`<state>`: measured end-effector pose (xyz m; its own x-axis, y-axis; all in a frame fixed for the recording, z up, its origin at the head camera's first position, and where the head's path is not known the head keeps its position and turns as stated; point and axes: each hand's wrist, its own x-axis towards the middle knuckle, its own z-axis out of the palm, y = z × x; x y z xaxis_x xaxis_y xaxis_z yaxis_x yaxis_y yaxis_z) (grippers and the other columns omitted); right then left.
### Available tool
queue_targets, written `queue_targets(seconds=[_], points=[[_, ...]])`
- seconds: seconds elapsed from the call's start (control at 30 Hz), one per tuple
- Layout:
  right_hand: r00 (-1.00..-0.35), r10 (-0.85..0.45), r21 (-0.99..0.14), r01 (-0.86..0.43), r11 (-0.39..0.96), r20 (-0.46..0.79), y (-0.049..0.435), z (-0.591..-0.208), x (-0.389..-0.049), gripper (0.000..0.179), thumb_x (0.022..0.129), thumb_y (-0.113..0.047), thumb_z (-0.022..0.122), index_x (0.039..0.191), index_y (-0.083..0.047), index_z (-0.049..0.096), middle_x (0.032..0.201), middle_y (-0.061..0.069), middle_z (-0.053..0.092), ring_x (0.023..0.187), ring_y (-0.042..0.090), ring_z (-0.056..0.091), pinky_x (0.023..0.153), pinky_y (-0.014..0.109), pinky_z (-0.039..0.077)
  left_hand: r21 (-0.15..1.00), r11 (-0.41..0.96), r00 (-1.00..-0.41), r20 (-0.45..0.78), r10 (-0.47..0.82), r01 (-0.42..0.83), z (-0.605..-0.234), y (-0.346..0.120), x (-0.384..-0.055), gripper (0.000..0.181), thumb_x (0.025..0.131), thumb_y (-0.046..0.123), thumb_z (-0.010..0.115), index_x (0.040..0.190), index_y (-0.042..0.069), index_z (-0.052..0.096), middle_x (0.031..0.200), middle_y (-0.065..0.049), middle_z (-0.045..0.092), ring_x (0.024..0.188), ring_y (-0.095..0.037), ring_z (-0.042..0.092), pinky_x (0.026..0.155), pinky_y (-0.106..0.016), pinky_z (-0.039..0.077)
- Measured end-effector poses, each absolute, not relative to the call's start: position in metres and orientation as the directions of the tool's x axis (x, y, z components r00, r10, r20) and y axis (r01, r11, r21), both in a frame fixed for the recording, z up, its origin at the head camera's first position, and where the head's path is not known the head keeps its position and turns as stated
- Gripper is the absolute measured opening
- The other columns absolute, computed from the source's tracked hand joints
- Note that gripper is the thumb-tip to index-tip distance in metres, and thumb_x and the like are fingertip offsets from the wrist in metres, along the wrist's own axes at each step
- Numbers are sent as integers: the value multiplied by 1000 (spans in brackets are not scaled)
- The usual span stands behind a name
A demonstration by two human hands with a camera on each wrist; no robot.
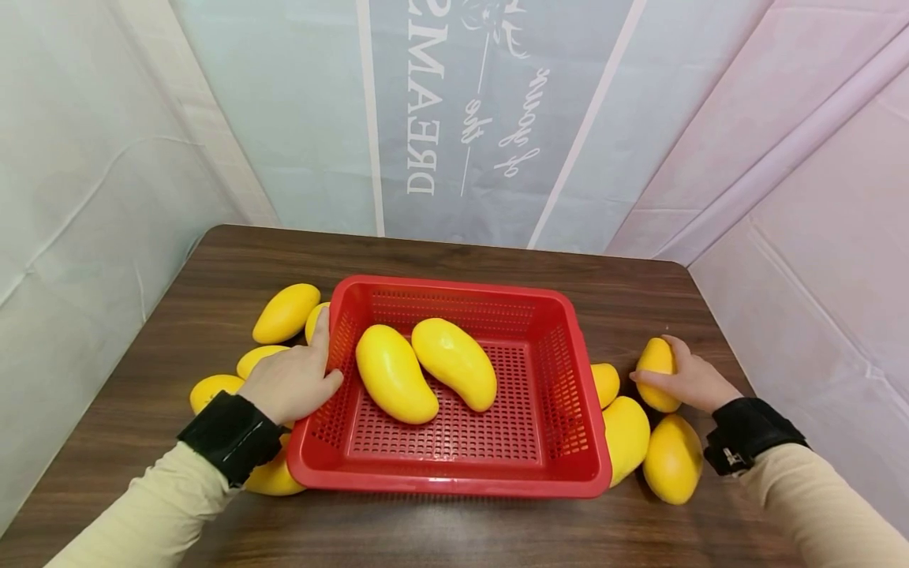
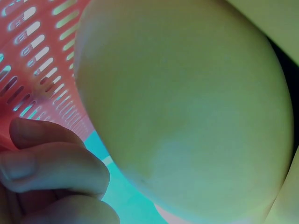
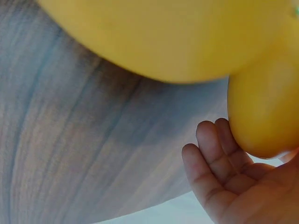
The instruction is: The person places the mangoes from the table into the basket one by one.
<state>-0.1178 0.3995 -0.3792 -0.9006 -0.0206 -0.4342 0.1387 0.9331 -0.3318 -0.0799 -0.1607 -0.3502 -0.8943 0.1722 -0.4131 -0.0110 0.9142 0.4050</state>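
A red perforated plastic basket (image 1: 454, 484) stands mid-table with two yellow mangoes, one on the left (image 1: 394, 377) and one on the right (image 1: 456, 364). My left hand (image 1: 293, 380) grips its left rim, thumb over the inner side; the left wrist view has curled fingers (image 2: 56, 163) by the red wall and a mango (image 2: 187, 107) filling the middle. To the right of the basket, my right hand (image 1: 694, 382) holds a mango (image 1: 656, 369) between thumb and fingers. In the right wrist view several fingertips (image 3: 208, 135) reach out beside that mango (image 3: 266, 107).
Several mangoes (image 1: 286, 313) lie left of the basket, some partly hidden by the left hand and rim. More mangoes (image 1: 672, 459) sit close against its right side. The dark wooden table (image 1: 454, 528) meets a printed cloth backdrop (image 1: 497, 118) behind and pale cloth walls at the sides.
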Motion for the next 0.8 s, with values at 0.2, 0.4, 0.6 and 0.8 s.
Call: queue_targets(seconds=[0.2, 0.4, 0.6, 0.8], points=[[-943, -39, -382, 95, 919, -330, 398, -369, -122, 103, 89, -50, 64, 151, 10, 8, 109, 32, 52, 87, 35, 56, 67, 34, 47, 414, 910, -891, -422, 169, -23, -351, -161, -80, 98, 96, 31, 53, 155, 11, -23, 68, -4, 59, 49, -15, 60, 50, -29, 51], [-969, -54, -437, 58, 897, -240, 393, -358, -124, 99, 90, -39, 66, 154, 6, 5, 116, 35, 43, 94, 40, 50, 66, 32, 46, 412, 911, -889, -426, 169, -24, -352, -161, -80, 98, 96, 31, 53, 155, 11, -23, 68, -3, 59, 49, -15, 60, 50, -29, 52], [-993, -53, -512, 9, 859, -107, 379, -348, -124, 92, 91, -30, 64, 154, 6, 7, 119, 32, 41, 93, 38, 49, 68, 31, 44, 411, 911, -893, -418, 167, -22, -352, -161, -80, 98, 96, 31, 53, 155, 11, -23, 68, -4, 59, 48, -15, 60, 50, -29, 51], [-998, -56, -531, -25, 847, -41, 363, -335, -121, 87, 91, -30, 63, 155, 0, 13, 121, 30, 43, 93, 37, 50, 66, 32, 44, 409, 912, -894, -414, 168, -18, -351, -161, -80, 97, 96, 31, 53, 155, 11, -22, 67, -3, 58, 48, -15, 59, 50, -29, 51]])
